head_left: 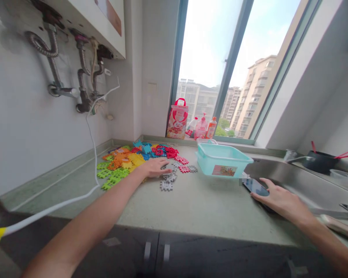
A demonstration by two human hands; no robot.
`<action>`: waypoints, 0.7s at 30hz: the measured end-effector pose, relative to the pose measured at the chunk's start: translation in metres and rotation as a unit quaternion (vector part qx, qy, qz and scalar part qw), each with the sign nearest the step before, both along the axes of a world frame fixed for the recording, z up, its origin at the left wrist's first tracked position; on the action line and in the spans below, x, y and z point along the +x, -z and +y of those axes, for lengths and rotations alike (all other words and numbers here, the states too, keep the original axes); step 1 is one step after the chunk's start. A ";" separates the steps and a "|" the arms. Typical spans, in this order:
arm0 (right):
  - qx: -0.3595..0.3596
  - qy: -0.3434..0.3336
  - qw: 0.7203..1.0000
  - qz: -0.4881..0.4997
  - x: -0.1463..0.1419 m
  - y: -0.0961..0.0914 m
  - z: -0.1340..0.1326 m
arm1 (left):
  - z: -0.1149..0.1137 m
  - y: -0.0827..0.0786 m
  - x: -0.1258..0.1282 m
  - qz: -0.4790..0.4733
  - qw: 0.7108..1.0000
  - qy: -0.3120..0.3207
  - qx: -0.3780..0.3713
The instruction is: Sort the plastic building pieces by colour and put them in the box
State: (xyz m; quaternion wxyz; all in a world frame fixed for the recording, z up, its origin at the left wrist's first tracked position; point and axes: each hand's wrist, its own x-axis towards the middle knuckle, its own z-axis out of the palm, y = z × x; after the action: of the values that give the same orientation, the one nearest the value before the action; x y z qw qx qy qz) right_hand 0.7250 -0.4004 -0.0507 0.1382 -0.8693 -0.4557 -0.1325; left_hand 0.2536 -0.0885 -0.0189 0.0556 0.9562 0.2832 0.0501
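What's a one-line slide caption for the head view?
Left hand at gray interlocking pieces, right hand on a phone near a teal basin.

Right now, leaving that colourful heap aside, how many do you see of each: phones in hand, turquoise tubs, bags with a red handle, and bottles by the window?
Smartphone in the right hand: 1
Turquoise plastic tub: 1
Red-handled bag: 1
Bottles: 3 (pink pump bottle, orange bottle, red-capped bottle)
Total: 6
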 end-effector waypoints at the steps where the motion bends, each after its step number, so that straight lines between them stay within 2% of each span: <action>1: -0.005 0.000 1.000 0.006 0.001 0.000 0.001 | -0.002 -0.001 0.000 0.004 1.000 -0.001 0.001; 5: -0.043 0.030 0.999 0.008 -0.009 -0.006 0.003 | -0.008 -0.004 -0.001 0.010 1.000 -0.004 0.015; 7: -0.052 0.044 0.997 -0.031 -0.026 -0.012 0.003 | -0.008 -0.009 -0.003 0.005 0.999 -0.019 0.041; 9: -0.024 0.025 0.994 -0.105 -0.053 -0.019 0.002 | -0.010 -0.016 -0.005 -0.019 0.996 -0.035 0.078; 11: 0.064 -0.055 0.977 -0.196 -0.089 -0.028 -0.001 | -0.016 -0.024 -0.005 -0.068 0.991 -0.037 0.113; 13: 0.151 -0.145 0.947 -0.243 -0.130 -0.040 -0.002 | -0.029 -0.029 0.000 -0.134 0.981 -0.034 0.136; 16: 0.197 -0.243 0.916 -0.249 -0.190 -0.062 0.007 | -0.055 -0.024 0.017 -0.232 0.960 -0.021 0.153; 18: 0.169 -0.282 0.921 -0.208 -0.221 -0.076 0.025 | -0.070 -0.014 0.029 -0.289 0.946 0.017 0.143; 21: 0.058 -0.296 0.946 -0.119 -0.245 -0.086 0.074 | -0.079 0.000 0.040 -0.327 0.935 0.069 0.118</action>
State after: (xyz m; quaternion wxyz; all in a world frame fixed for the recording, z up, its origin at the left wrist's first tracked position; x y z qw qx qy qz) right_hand 0.4795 -0.3265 0.0353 0.1661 -0.6635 -0.6973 -0.2143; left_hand 0.2934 -0.1678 -0.0192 0.0354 0.9037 0.1745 0.3893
